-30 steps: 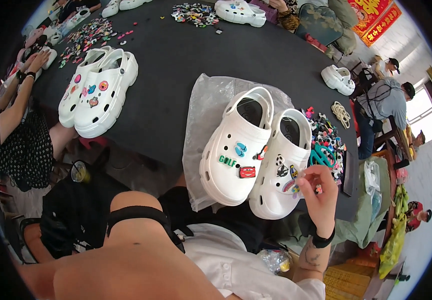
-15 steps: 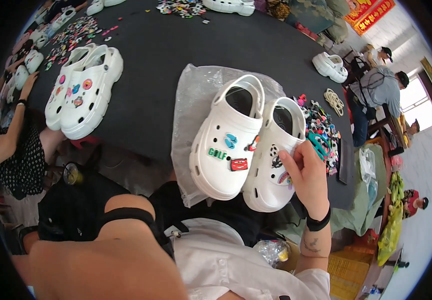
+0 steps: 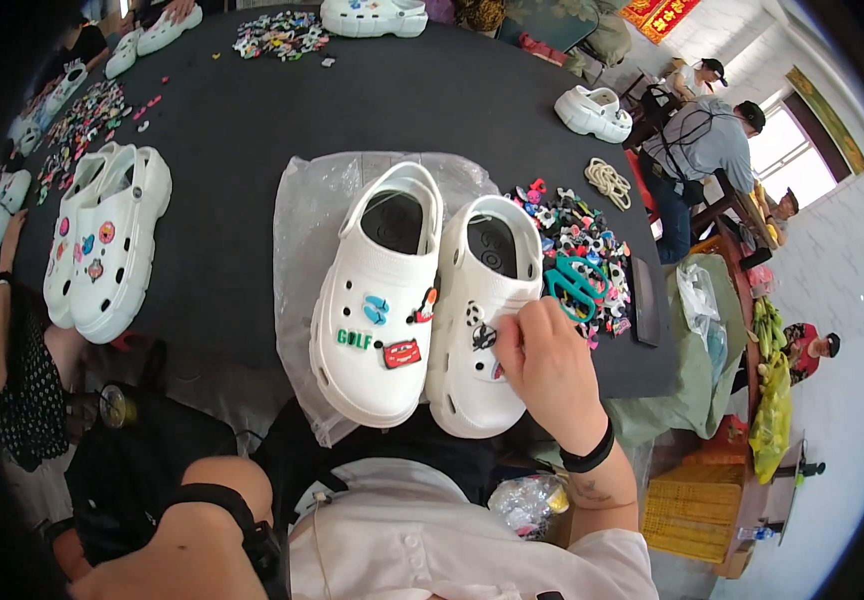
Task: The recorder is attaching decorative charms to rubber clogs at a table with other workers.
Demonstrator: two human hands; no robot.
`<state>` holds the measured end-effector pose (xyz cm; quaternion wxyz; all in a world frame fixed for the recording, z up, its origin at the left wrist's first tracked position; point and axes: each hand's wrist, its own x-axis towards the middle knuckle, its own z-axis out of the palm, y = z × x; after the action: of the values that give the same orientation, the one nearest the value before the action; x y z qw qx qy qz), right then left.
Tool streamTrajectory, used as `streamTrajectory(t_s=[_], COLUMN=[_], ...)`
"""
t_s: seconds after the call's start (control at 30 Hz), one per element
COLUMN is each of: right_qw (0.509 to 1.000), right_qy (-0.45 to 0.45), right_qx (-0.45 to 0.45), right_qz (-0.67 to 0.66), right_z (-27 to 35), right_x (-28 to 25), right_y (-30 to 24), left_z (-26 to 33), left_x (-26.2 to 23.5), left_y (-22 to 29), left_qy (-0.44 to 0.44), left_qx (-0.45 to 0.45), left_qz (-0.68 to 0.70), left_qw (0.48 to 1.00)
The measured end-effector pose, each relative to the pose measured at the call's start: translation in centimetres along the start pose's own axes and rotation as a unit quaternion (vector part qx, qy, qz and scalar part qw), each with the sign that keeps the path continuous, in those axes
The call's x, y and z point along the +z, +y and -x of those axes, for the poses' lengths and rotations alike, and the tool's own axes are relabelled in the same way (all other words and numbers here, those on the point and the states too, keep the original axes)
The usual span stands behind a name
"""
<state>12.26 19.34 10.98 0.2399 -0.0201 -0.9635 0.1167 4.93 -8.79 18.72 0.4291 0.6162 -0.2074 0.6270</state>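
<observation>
A pair of white clogs stands side by side in front of me, toes toward me. The left clog [image 3: 377, 300] carries a blue flip-flop charm [image 3: 376, 310], a green lettering charm [image 3: 355, 340], a red car charm [image 3: 402, 354] and one more at its side. On the right clog [image 3: 482, 320] sit a panda charm [image 3: 473, 313] and a black-and-white charm [image 3: 483, 337]. My right hand [image 3: 552, 365] is closed in a pinch at this clog's right side, partly covering a colourful charm; what its fingertips hold is hidden. My left hand [image 3: 232, 478] is low at the left, fingers hidden.
Clear plastic bag [image 3: 302, 230] lies under the clogs. Right of them are a charm pile [image 3: 592, 245], teal-handled scissors [image 3: 575, 288], a cord bundle [image 3: 607, 184] and a dark block [image 3: 644, 300]. Another decorated clog pair [image 3: 112, 245] stands left, near a seated person [image 3: 32, 390].
The whole view has shifted, so the clogs appear further left. My right hand stays at the right clog, its fingers now higher over the charm. My left hand appears lower.
</observation>
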Motion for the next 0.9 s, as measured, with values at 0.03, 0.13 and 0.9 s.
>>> streamTrajectory(t_s=[0.03, 0.13, 0.9], right_qw=[1.0, 0.999, 0.998], right_qy=[-0.005, -0.013, -0.016], right_qx=[-0.005, -0.034, -0.004], right_qz=[0.01, 0.005, -0.052], right_z=[-0.1, -0.5, -0.1], right_x=[0.0, 0.0, -0.1], right_y=[0.0, 0.3, 0.7], left_z=[0.5, 2.6, 8.3], left_x=[-0.6, -3.0, -7.3], left_y=[-0.4, -1.5, -9.7], left_qy=[-0.034, -0.075, 0.123], left_qx=[-0.033, -0.166, -0.332], left_qz=[0.012, -0.059, -0.878], left_qw=[0.999, 0.981, 0.321])
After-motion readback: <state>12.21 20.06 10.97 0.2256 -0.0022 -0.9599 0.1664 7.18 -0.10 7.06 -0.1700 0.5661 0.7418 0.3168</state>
